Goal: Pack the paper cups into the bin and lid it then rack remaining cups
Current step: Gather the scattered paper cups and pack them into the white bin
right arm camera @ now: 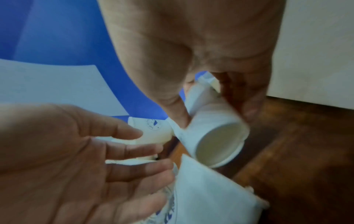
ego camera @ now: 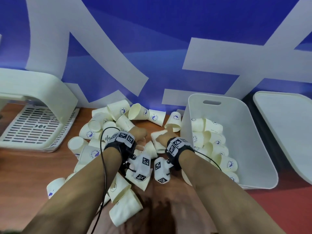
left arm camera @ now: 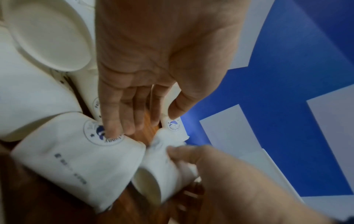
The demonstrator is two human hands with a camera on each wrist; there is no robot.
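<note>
Clearly packing was under way: nearest, loose paper cups (ego camera: 125,206) littered the table (ego camera: 30,176). Mid-pile, the right hand (ego camera: 161,137) pinched one cup (right arm camera: 214,136); the left hand (left arm camera: 153,63) reached, fingers straight. Right of them, the bin (ego camera: 253,132) needed that cup next; its lid (ego camera: 287,125) lay farther right.

My left hand (left arm camera: 153,53) reaches open-fingered over a logo cup (left arm camera: 76,159); just right of that cup, my right hand (left arm camera: 220,174) grips another cup (left arm camera: 162,174).

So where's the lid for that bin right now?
In the head view the lid lies flat at the far right of the table, just right of the open bin, against the blue wall. Neither hand touches it.
</note>
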